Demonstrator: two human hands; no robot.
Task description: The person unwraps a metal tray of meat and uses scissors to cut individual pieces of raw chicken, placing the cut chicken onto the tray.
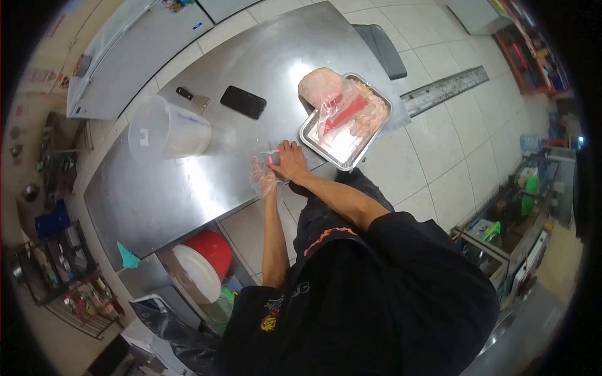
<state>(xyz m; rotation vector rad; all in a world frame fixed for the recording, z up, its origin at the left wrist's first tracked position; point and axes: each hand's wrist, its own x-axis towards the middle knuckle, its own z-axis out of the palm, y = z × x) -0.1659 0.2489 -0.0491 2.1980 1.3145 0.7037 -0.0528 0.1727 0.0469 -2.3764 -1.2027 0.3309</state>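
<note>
My left hand wears a loose clear plastic glove near the table's front edge, its fingers apart with nothing visible in them. Right beside it, my bare right hand is closed over a small pair of scissors. The scissors' pale blades point left, and pink handle parts show by my fingers. To the right, a metal tray holds pale raw meat. Across the tray's far left corner lies a pale pink lump, apparently raw poultry, in a clear bag with red print.
On the steel table lie a black phone and a black-handled scraper. A large translucent measuring jug stands at left. Below the table edge is a red bucket with a white lid. A dark chair stands behind.
</note>
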